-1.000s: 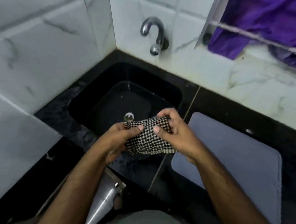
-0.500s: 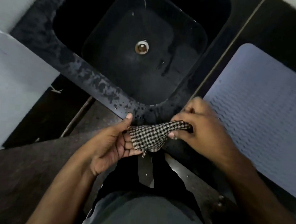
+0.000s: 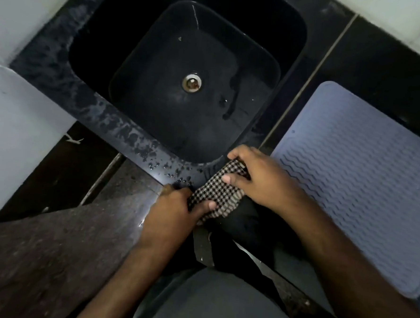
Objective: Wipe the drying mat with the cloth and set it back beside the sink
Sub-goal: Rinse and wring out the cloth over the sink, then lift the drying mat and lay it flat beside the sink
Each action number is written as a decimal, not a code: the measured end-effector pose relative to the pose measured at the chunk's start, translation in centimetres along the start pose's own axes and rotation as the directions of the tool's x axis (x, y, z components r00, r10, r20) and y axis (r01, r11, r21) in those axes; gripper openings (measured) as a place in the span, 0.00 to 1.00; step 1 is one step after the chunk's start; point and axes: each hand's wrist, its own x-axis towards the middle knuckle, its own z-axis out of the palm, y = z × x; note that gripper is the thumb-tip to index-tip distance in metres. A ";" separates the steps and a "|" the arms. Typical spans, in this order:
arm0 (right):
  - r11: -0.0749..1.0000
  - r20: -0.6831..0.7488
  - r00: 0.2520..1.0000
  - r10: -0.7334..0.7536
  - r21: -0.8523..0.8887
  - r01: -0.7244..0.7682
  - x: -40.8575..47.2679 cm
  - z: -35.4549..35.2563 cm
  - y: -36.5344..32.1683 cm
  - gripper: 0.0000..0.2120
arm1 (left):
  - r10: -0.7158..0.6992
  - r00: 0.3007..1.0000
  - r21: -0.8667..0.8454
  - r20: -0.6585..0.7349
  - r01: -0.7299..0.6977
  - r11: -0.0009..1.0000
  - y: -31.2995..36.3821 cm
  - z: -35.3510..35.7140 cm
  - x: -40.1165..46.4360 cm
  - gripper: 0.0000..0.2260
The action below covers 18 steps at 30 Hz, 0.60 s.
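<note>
A black polished stone counter carries everything here. A deep black rectangular sink with a round metal drain is set into it. Water droplets speckle the counter's front edge just below the basin. To the right of the sink, past a thin pale seam, a grey-blue ribbed silicone drying mat lies flat on the stone.

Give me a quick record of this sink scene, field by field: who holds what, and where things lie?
cloth: checked cloth, gripped by both hands over the counter's front edge
left hand: grips its lower end
right hand: grips its upper end
drying mat: ridged lilac mat, flat on the counter right of the sink, untouched
sink: black basin, wet
counter: water drops on its front edge
</note>
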 end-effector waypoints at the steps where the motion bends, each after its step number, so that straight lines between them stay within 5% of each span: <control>1: 0.997 -0.048 0.999 0.010 -0.076 -0.014 0.6 0.5 -0.4 0.20 | -0.030 0.999 0.073 -0.031 0.032 0.997 0.1 0.3 0.2 0.24; 4: 0.958 -0.134 0.991 -0.006 -0.286 -0.033 1.1 1.2 -1.4 0.21 | -0.092 0.990 0.226 -0.103 0.114 0.968 1.2 0.6 -0.2 0.26; 7: 0.957 -0.243 0.968 -0.059 -0.290 -0.014 0.7 0.6 -1.2 0.21 | -0.011 0.963 0.346 -0.271 0.107 0.932 2.6 0.4 -0.7 0.27; 18: 0.991 -0.424 0.905 -0.026 -0.128 -0.031 -4.6 -3.6 3.4 0.12 | 0.241 0.909 0.139 -0.341 -0.204 0.969 9.7 1.5 -0.7 0.24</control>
